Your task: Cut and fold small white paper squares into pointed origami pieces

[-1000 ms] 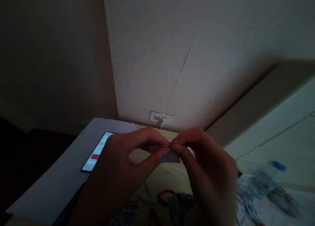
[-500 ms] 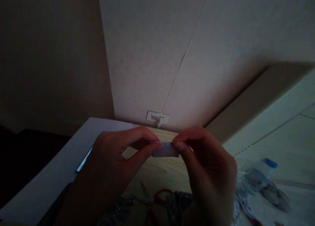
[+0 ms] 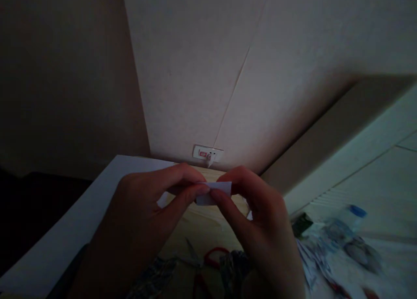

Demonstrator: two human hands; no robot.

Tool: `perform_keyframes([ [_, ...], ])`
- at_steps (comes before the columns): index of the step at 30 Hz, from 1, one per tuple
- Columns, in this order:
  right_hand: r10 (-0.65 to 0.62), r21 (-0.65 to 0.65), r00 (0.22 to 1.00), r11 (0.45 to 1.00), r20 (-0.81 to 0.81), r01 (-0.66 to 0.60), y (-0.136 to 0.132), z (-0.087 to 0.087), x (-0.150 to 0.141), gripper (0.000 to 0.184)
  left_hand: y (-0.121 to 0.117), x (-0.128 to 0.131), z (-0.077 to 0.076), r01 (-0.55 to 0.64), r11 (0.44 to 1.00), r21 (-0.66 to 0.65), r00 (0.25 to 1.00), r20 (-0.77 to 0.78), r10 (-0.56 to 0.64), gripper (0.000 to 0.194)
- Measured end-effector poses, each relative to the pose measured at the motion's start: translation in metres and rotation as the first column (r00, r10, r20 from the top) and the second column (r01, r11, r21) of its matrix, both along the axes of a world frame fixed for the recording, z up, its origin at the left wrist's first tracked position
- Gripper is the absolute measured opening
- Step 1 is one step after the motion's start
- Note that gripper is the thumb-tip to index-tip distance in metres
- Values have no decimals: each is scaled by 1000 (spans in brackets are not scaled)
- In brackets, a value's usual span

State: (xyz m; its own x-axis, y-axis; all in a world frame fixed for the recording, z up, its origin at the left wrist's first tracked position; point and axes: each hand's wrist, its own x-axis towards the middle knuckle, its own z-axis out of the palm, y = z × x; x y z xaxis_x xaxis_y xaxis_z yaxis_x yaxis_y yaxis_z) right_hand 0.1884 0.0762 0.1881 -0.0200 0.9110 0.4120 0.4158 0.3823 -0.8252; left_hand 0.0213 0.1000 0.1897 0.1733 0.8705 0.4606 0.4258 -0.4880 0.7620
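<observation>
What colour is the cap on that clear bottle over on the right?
The cap is blue; it shows best in the head view.

Dim light is falling across a pale wall (image 3: 189,86), whose seam (image 3: 231,95) is running down toward a socket plate (image 3: 215,156) above a light wooden table (image 3: 208,225).

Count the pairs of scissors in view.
1: red-handled scissors, lying open on the wooden table, lower in the picture than the small paper pinched by the left hand and right hand. The hands could hide others.
</observation>
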Motion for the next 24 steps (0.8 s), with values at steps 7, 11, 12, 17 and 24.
perform_keyframes([
  [7,1,55,999,998,51,-3,-1,2,4,12,-4,4,7,56,993,-104,998,30,-53,10],
  [11,-14,73,999,997,29,12,-2,1,3,11,-5,5,9,41,988,-152,997,69,-31,8],
  [12,-24,79,1000,997,15,23,-2,1,3,12,-5,5,9,41,988,-148,997,75,-30,9],
  [17,-9,132,1000,991,-1,9,-1,2,1,17,-2,-1,8,77,995,-66,997,1,-77,13],
  [24,-55,112,995,992,-84,64,-3,-2,7,15,-6,1,10,54,991,-120,998,51,-49,14],
])
